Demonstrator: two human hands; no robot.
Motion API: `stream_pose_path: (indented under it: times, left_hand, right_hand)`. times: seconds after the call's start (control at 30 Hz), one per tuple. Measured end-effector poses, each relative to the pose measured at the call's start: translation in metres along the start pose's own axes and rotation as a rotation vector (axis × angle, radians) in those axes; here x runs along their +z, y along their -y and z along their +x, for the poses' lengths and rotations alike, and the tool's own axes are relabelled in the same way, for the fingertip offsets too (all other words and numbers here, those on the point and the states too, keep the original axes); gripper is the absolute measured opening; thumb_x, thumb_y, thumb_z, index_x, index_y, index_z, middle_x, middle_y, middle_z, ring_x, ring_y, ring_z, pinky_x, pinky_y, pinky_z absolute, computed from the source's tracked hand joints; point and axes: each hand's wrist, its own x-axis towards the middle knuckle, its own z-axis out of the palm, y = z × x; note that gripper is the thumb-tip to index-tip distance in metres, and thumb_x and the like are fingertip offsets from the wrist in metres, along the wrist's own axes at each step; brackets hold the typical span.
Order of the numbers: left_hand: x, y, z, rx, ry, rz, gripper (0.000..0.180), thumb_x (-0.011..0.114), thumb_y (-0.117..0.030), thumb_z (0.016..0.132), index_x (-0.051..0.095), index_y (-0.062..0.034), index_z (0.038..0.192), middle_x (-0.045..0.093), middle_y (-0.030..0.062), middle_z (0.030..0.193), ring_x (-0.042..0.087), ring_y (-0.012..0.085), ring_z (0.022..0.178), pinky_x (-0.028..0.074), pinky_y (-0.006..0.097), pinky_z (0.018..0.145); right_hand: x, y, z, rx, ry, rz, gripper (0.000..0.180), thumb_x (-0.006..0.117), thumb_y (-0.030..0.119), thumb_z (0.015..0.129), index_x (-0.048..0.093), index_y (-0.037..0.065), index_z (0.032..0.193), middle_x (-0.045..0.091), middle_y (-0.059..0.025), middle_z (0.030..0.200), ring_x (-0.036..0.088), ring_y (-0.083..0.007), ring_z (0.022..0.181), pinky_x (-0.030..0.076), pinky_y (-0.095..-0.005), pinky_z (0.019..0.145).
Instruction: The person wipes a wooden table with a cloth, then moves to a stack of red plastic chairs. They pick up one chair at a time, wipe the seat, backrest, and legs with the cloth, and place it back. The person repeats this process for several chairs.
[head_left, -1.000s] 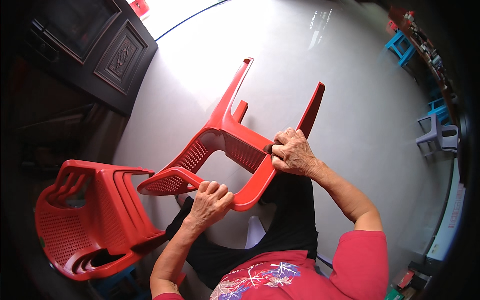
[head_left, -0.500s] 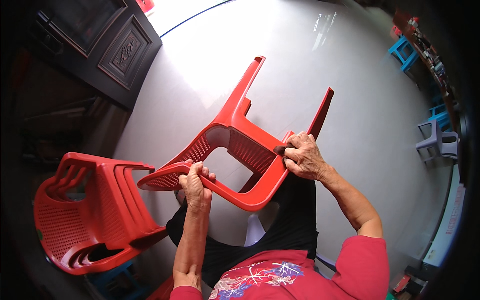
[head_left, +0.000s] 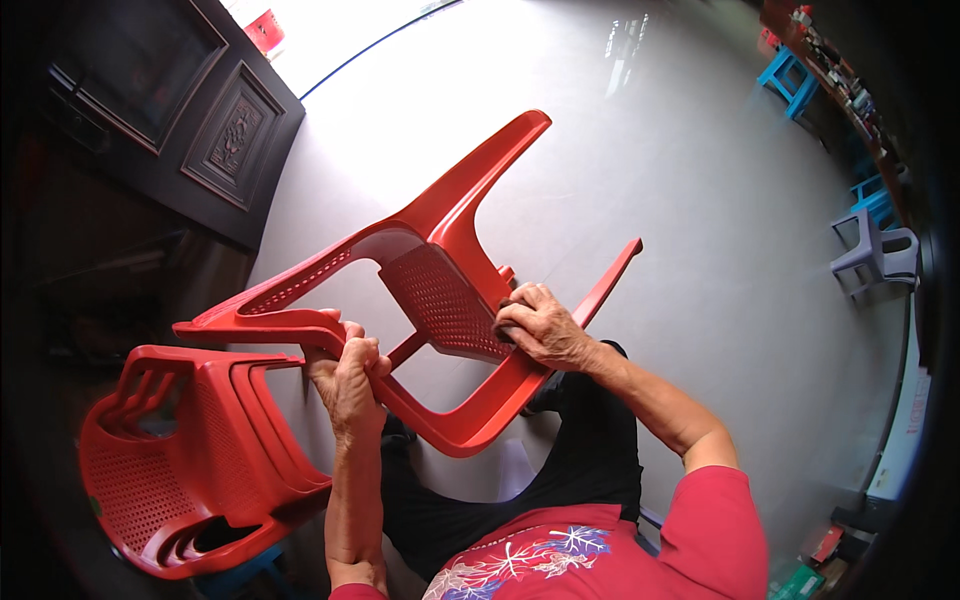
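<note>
A red plastic chair is tilted on its side in front of me, its legs pointing up and to the right. My left hand grips the chair's armrest rim at the lower left. My right hand presses a small dark cloth against the perforated seat panel. My legs in dark trousers are below the chair.
A stack of red plastic chairs stands at the lower left, close to my left hand. A dark carved wooden door is at the upper left. Blue stools and a grey stool sit at the right on the pale floor.
The chair has been turned and lowered toward the left, nearer the stack. My left hand shifted its hold along the armrest. My right hand stays on the seat panel.
</note>
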Motion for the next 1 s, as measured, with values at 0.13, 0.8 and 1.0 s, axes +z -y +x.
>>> stream_pose_path:
  times: [0.13, 0.8, 1.0]
  left_hand:
    - [-0.016, 0.002, -0.015, 0.075, -0.043, 0.150, 0.028, 0.060, 0.001, 0.084, 0.046, -0.0071, 0.107, 0.048, -0.0006, 0.074, 0.043, 0.0048, 0.051, 0.040, 0.019, 0.044]
    - [-0.086, 0.069, -0.081, 0.207, 0.166, 0.346, 0.031, 0.054, 0.007, 0.083, 0.043, -0.0060, 0.109, 0.049, 0.0020, 0.078, 0.048, 0.0087, 0.059, 0.042, 0.022, 0.056]
    - [-0.082, 0.072, -0.080, 0.251, 0.222, 0.428, 0.030, 0.057, 0.013, 0.078, 0.044, -0.0025, 0.101, 0.047, 0.0007, 0.075, 0.045, 0.0068, 0.062, 0.040, 0.021, 0.057]
  right_hand:
    - [0.051, 0.023, 0.051, -0.091, -0.326, -0.007, 0.018, 0.070, 0.011, 0.075, 0.060, 0.007, 0.090, 0.050, -0.0098, 0.096, 0.049, -0.0270, 0.088, 0.041, -0.0391, 0.078]
    - [-0.021, -0.181, 0.073, 0.968, -0.637, -0.646, 0.017, 0.054, 0.021, 0.086, 0.054, 0.006, 0.094, 0.047, -0.0160, 0.108, 0.048, -0.0355, 0.097, 0.044, -0.0473, 0.081]
    - [0.013, -0.118, 0.087, 1.024, -0.382, -0.552, 0.026, 0.055, 0.024, 0.083, 0.051, 0.006, 0.102, 0.046, -0.0192, 0.107, 0.047, -0.0372, 0.102, 0.044, -0.0527, 0.082]
